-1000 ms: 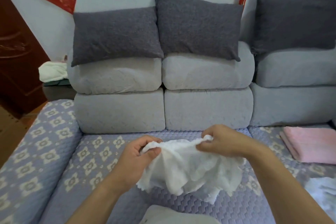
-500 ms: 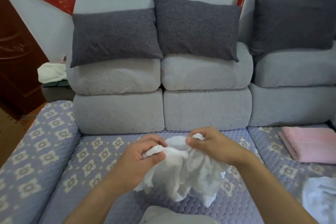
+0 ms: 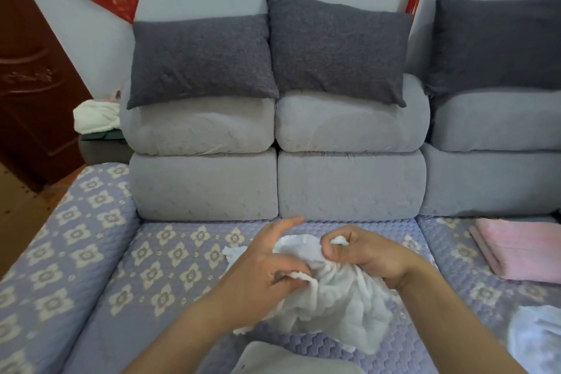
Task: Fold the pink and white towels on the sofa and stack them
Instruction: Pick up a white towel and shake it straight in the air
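Note:
A crumpled white towel (image 3: 340, 310) hangs bunched over the sofa seat (image 3: 170, 267) between both hands. My left hand (image 3: 261, 267) pinches a fold of it near its lower edge, with the index finger stretched out. My right hand (image 3: 364, 255) grips the towel's upper edge in curled fingers. A folded pink towel (image 3: 522, 252) lies flat on the seat at the right. Another loose white towel (image 3: 534, 340) lies at the bottom right corner.
Grey back cushions (image 3: 349, 179) and dark grey pillows (image 3: 337, 48) line the sofa's back. A white cloth (image 3: 97, 118) sits on a side table at the left, beside a brown door (image 3: 27, 76). A pale cushion edge (image 3: 291, 361) shows at the bottom.
Both hands have come closer together and lower, bunching the white towel more tightly. The left hand has shifted its pinch to a lower fold, its index finger now stretched out.

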Motion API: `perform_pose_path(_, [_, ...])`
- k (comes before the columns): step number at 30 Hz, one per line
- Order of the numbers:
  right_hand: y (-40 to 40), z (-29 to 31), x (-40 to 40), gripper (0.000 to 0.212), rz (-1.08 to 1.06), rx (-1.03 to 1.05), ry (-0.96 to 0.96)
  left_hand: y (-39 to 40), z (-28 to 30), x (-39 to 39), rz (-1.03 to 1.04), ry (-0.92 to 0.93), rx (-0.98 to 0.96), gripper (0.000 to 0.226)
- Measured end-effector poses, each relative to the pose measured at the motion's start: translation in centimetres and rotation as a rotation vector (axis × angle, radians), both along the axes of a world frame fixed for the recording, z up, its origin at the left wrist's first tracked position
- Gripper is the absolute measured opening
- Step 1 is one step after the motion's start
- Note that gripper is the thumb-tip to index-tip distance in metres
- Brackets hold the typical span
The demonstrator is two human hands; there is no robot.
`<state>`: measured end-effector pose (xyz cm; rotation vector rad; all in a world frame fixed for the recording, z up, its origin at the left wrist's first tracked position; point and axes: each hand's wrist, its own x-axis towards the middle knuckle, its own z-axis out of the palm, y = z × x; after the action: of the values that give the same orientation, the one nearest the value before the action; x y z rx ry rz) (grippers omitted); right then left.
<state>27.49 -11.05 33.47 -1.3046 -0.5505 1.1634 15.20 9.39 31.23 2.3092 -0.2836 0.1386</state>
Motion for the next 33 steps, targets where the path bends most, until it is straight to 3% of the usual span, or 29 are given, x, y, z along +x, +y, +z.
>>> perform_pose_path(4, [-0.4,0.6,0.2,0.012,0.045,-0.110,-0.172,0.3,0.1,0.0,-0.098,0.047,0.078,0.014])
perform_pose_path(8, [-1.1,1.1,0.8,0.028,0.046,-0.351,-0.466,1.1,0.7,-0.6,-0.013,0.086,-0.104,0.008])
perform_pose_path(11, [-1.3,1.2,0.8,0.024,-0.010,-0.474,-0.647,1.6,1.0,-0.9,0.022,0.157,-0.220,0.009])
perform_pose_path(13, [-1.0,1.1,0.6,0.027,-0.049,-0.488,-0.673,1.2,1.2,-1.0,0.047,0.255,-0.444,0.011])
perform_pose_path(15, [-0.3,0.8,0.1,0.035,-0.035,-0.522,-0.718,0.6,1.3,-0.9,0.091,0.386,-0.842,0.032])
perform_pose_path(17, [0.2,0.4,-0.3,0.048,-0.023,-0.573,-0.762,0.1,1.0,-0.7,0.107,0.446,-1.080,0.044])
perform_pose_path(21, [0.5,-0.4,-0.3,0.047,-0.110,-0.569,-0.902,-0.3,0.8,-0.5,0.130,0.402,-0.906,0.048])
perform_pose_path(23, [0.7,-0.9,-0.6,0.031,-0.126,-0.501,-1.080,-0.2,0.9,-0.7,0.108,0.364,-0.781,0.037])
perform_pose_path(25, [1.1,-1.8,-1.2,0.045,-0.153,-0.387,-1.225,-0.1,1.2,-0.8,0.085,0.342,-0.690,0.022])
perform_pose_path(27, [1.7,-2.6,-1.9,0.037,-0.147,-0.257,-1.296,0.1,1.4,-0.7,0.084,0.356,-0.665,0.016])
perform_pose_path(30, [1.9,-3.1,-1.8,0.010,-0.166,-0.173,-1.153,0.5,1.2,-0.8,0.105,0.307,-0.481,0.012])
perform_pose_path(31, [1.7,-2.9,-1.4,0.012,-0.188,-0.217,-1.053,0.7,1.2,-0.9,0.147,0.255,-0.371,0.007])
perform_pose_path(33, [1.1,-2.6,-0.5,0.038,-0.265,-0.363,-0.847,1.0,1.2,-1.4,0.203,0.097,-0.208,0.015])
